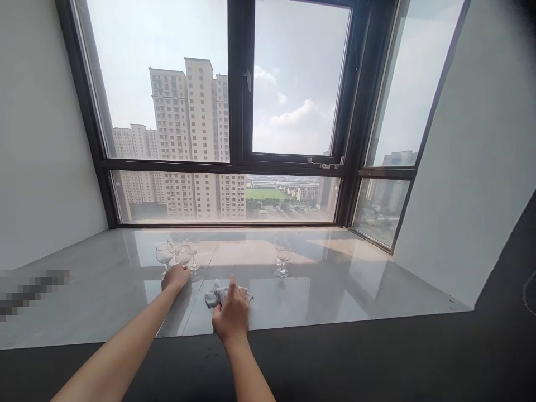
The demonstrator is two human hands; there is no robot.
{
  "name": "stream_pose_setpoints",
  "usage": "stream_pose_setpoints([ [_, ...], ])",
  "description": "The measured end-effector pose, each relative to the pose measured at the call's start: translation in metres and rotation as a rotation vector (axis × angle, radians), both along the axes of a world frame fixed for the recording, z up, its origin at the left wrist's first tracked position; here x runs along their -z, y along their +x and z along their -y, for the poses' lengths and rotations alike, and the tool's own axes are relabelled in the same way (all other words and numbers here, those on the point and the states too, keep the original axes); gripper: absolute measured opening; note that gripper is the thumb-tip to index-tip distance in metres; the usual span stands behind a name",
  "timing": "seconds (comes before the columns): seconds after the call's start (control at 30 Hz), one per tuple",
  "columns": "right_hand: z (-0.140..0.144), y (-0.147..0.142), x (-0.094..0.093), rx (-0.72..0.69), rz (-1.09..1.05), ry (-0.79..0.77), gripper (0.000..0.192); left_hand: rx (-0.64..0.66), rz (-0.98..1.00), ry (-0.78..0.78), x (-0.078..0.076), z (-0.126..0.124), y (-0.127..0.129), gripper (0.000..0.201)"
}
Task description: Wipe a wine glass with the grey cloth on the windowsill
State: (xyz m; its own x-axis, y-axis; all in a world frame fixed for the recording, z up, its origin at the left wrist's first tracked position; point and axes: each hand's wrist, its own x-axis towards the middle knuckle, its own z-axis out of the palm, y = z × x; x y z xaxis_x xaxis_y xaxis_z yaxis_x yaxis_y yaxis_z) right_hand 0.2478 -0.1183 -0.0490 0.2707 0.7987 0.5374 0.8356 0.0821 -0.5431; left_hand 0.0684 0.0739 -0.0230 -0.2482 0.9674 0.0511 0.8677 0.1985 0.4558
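Right hand (231,314) grips crumpled grey cloth (212,299) near the glossy grey windowsill's (335,304) edge, room rightward. Left hand (176,278) at clear stemmed glasses (164,254), can't tell its grip.

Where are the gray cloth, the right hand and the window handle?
Gray cloth (214,297): head view, on its bunched left part.
Right hand (233,314): head view, back of the hand.
Window handle (248,80): head view, middle of the lever.

Left glasses (164,254) and right glasses (283,254) stand on the sill (335,301) (the cloth (214,297) between them, nearer).
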Motion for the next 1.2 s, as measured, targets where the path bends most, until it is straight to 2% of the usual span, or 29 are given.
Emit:
stream_pose_setpoints([
  [0.2, -0.001, -0.001, 0.004, 0.011, 0.024, 0.001, 0.075, 0.087, -0.081, 0.035, -0.004, 0.036, 0.013, 0.026],
  [0.4, -0.001, -0.001, 0.005, 0.009, 0.026, -0.012, 0.07, 0.268, -0.162, 0.192, 0.016, 0.087, 0.038, 0.03],
  [0.53, -0.001, 0.0, 0.006, 0.014, 0.013, -0.017, 0.066, 0.335, -0.205, 0.233, 0.023, 0.108, 0.048, 0.03],
  [1.2, -0.004, -0.002, 0.014, 0.032, 0.017, 0.014, 0.058, 0.339, -0.221, 0.247, 0.017, 0.121, 0.054, 0.032],
])
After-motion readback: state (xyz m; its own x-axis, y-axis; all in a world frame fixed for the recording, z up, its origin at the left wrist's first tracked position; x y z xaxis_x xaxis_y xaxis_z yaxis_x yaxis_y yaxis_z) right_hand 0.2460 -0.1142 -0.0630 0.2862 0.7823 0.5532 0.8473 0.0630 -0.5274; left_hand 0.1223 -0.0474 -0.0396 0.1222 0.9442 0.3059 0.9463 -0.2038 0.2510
